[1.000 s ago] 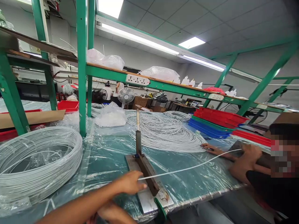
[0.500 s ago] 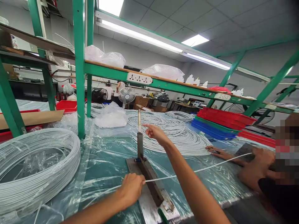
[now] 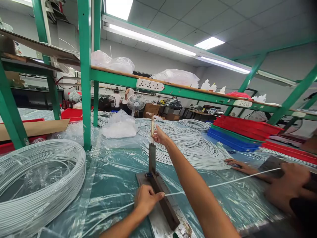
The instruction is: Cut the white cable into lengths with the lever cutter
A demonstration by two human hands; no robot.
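Observation:
My left hand (image 3: 146, 200) pinches a white cable (image 3: 223, 184) between thumb and fingers, right against the dark metal bar of a lever cutter (image 3: 165, 211). From there the cable runs right to a co-worker's hand (image 3: 294, 173) and trails off toward the lower left. Higher up, my right hand (image 3: 159, 135) has its fingers curled round the cutter's upright lever handle (image 3: 153, 124), thumb raised. The lever arm (image 3: 152, 157) stands nearly vertical above the metal base plate (image 3: 182, 219). My right forearm hides part of the cable.
A large coil of white cable (image 3: 78, 175) lies at left. More coils (image 3: 193, 145) spread behind the cutter, where the co-worker's other hand (image 3: 239, 165) rests. Stacked red and blue trays (image 3: 223, 138) stand at right. A green shelf post (image 3: 85, 82) rises at left.
My right hand has closed round the lever handle, where its index finger was pointing before. My left hand, with the cable, has moved slightly right and its thumb now lies along the cable.

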